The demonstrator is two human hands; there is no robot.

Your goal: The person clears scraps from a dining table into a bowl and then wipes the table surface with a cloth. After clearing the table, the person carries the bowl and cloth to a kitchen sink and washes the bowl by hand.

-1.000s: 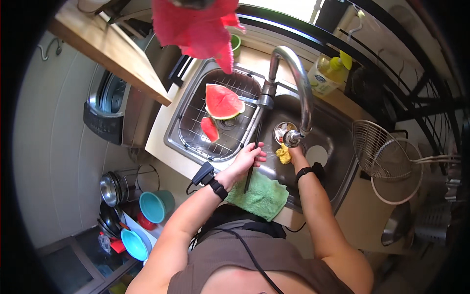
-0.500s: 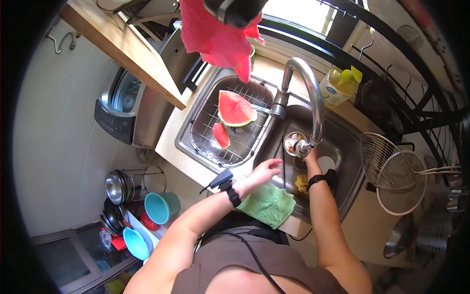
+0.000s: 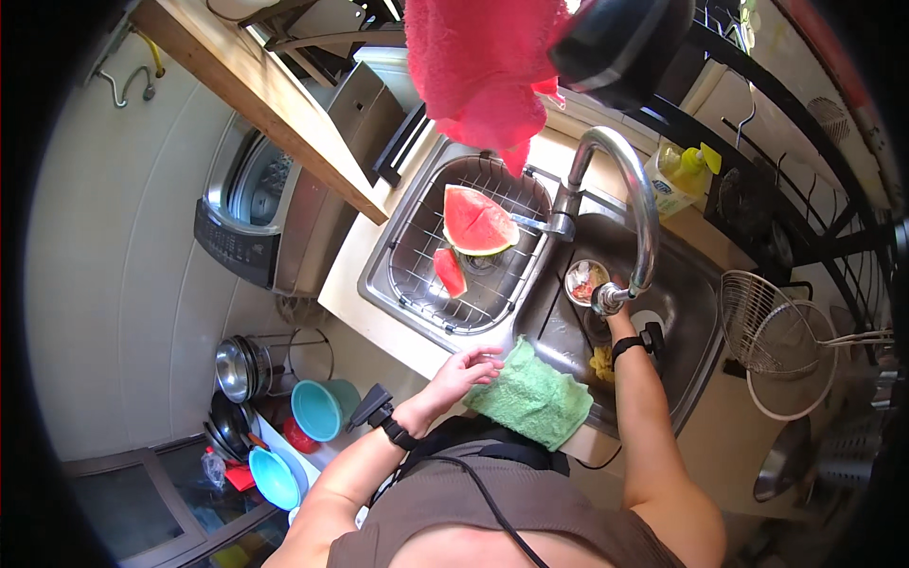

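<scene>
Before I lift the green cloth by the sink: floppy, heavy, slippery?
The green cloth is probably floppy: it lies rumpled, draped at the front edge of the counter. Its fuzzy surface suggests decent grip. Likely light, since it looks thin, though I can't tell whether it's wet.

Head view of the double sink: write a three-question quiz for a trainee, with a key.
1. How many red-fleshed watermelon pieces lie in the silver metal wire basket?
2. True or false: the crumpled yellow item lies in the wire basket.
3. Which of the person's hands is nearer the fluffy green fabric towel?

Key:
1. Two, one larger than the other.
2. False; it lies in the grey steel right-hand basin.
3. The left hand.
</scene>
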